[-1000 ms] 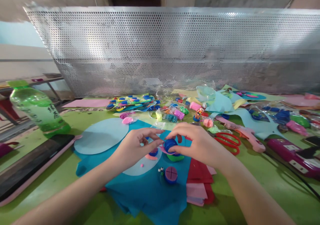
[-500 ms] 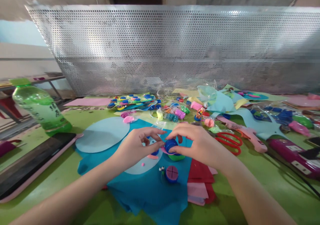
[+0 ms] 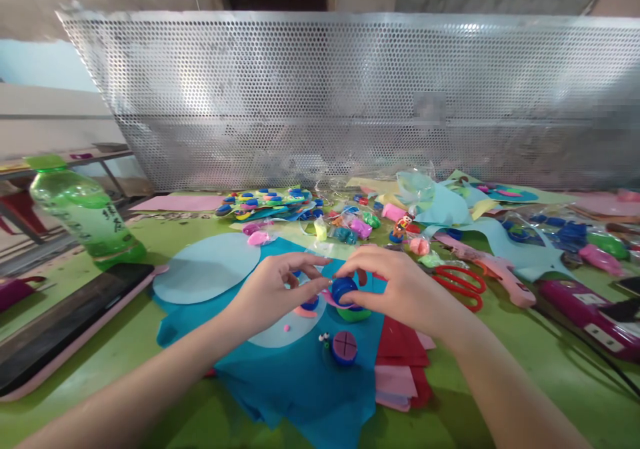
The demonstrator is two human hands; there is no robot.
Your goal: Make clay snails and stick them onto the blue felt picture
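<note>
My right hand (image 3: 387,279) pinches a round blue piece of modelling clay (image 3: 343,291) between thumb and fingers. Just left of it, my left hand (image 3: 280,286) has thumb and a finger drawn close together; whatever is between the tips is too small to make out. Below the blue piece lie a pink strip and a green clay part (image 3: 354,315). Nearer me, a small clay snail (image 3: 345,348) with a purple-topped shell and white eyes rests on blue sheets (image 3: 300,376). A light blue disc (image 3: 285,332), partly covered by my left hand, carries clay pieces and a pink dot.
Left stand a green bottle (image 3: 83,216) and a phone (image 3: 70,322); another light blue disc (image 3: 207,269) lies nearby. To the right are red-handled scissors (image 3: 460,286), a pink glue gun (image 3: 505,276) and a purple device (image 3: 590,316). Bagged clay (image 3: 360,227) and a perforated metal panel (image 3: 320,96) are behind.
The view has shifted very slightly. Both hands keep nearly the same place, with the blue clay piece still in my right hand.
</note>
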